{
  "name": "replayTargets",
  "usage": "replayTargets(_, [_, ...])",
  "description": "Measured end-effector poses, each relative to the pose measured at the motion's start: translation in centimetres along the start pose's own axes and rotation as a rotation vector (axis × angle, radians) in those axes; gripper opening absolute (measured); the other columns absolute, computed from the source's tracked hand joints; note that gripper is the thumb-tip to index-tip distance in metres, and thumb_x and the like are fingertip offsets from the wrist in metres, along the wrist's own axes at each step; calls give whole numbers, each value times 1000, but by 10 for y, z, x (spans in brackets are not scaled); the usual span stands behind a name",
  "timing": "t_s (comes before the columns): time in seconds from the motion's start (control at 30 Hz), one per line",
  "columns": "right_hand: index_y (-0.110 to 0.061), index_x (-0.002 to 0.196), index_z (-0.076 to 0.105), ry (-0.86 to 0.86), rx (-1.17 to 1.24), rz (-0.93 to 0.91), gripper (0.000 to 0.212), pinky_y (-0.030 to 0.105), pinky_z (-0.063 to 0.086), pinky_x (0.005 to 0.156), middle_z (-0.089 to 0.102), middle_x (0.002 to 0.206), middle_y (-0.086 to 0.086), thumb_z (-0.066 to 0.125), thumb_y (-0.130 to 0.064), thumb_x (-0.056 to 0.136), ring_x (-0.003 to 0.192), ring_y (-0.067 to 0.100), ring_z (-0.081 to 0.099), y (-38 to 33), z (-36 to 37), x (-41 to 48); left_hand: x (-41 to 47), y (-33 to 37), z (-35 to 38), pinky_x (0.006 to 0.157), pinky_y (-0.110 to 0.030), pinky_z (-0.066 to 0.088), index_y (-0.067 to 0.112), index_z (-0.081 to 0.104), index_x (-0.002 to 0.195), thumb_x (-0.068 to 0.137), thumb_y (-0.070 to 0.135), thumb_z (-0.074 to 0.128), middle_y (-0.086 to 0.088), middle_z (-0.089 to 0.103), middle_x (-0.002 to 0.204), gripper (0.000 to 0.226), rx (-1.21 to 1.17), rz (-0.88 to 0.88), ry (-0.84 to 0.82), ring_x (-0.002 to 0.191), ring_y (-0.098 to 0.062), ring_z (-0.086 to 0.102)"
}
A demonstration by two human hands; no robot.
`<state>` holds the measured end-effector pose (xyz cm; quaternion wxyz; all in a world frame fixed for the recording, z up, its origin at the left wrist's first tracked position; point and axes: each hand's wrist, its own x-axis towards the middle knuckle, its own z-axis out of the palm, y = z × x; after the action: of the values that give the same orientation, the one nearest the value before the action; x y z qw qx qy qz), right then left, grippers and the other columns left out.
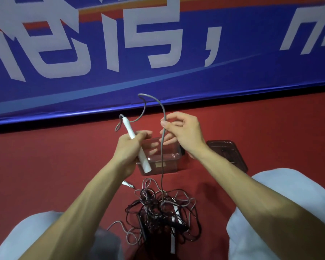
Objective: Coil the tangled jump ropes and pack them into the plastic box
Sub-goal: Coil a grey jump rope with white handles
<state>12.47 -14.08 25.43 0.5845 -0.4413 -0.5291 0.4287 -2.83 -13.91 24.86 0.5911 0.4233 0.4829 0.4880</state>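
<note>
Fingers (145, 134) round white handle (129, 129), banner characters (112, 44) — cropped

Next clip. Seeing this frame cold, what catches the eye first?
The two raised hands at centre: the left hand grips a white handle, and the right hand pinches the grey rope arching from it. Below them a dark tangle of ropes lies on the red floor, with the clear plastic box just beyond it. Across the top runs a blue banner with big white characters.

Both forearms outstretched (bare); left hand (129, 147) fisted round handle (128, 127), right hand (184, 132) slightly higher, pinching rope (162, 152)
</note>
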Motion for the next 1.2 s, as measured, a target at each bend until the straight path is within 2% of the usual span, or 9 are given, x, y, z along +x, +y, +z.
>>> replayTargets(0.13, [-4,88,60,99,186,-18,5,31,57,47,66,67,16,63,-1,91,51,24,67,-13,-2,3,-1,-13,2,89,-33,54,3,71,96,98,4,51,-13,73,99,20,335,38,-208,91,-23,68])
replayTargets(0.27, [-1,91,58,222,317,-1,8,32,57,50,65,72,19,64,-5,91,57,28,69,-16,-10,6,-10,-17,7,86,-24,51,12,69,99,100,10,52,-11,74,100,18,522,146,-398,92,-13,68])
replayTargets(0.43, [-3,91,56,286,338,84,9,30,57,57,66,75,15,62,-9,94,64,26,71,-7,-17,12,-13,-16,14,65,-22,55,6,65,87,100,8,51,-12,71,79,19,454,206,-275,69,-12,71])
replayTargets(0.63, [-9,106,58,144,-37,223,15,27,56,51,69,88,9,47,-3,98,63,18,67,12,-17,10,-17,-12,16,66,-27,60,6,64,86,100,8,50,-9,72,76,20,172,131,-156,72,-21,73])
replayTargets(0.77, [-19,86,66,-63,-338,242,29,34,59,66,69,85,5,48,2,93,68,14,65,23,-12,5,-18,7,12,64,-28,61,5,64,90,100,10,51,-11,74,80,17,-107,93,-106,74,-23,73])
replayTargets(0.93, [-17,99,69,-422,-581,152,47,13,49,70,68,87,-9,41,17,81,70,-7,61,23,-6,-2,-27,33,5,73,-32,61,5,58,95,99,12,49,-11,74,86,12,-347,136,-199,86,-28,74])
replayTargets(1.0, [-19,98,70,-518,-679,127,41,19,50,80,69,87,-12,49,11,81,78,-2,63,27,-5,-3,-29,40,1,75,-33,61,6,58,95,99,14,48,-11,74,86,12,-414,176,-214,89,-29,74])
replayTargets(1.1, [-13,94,73,-628,-721,90,16,38,51,92,75,93,2,62,-3,87,94,20,69,33,-2,-5,-28,47,-6,75,-32,60,7,57,97,101,15,46,-9,75,86,14,-576,205,-201,89,-28,74])
replayTargets(1.2, [-12,88,69,-548,-642,100,7,46,57,84,73,81,2,65,-7,90,80,23,71,35,0,-7,-23,47,-11,74,-31,60,7,57,98,102,15,45,-9,75,88,15,-708,193,-168,90,-26,74])
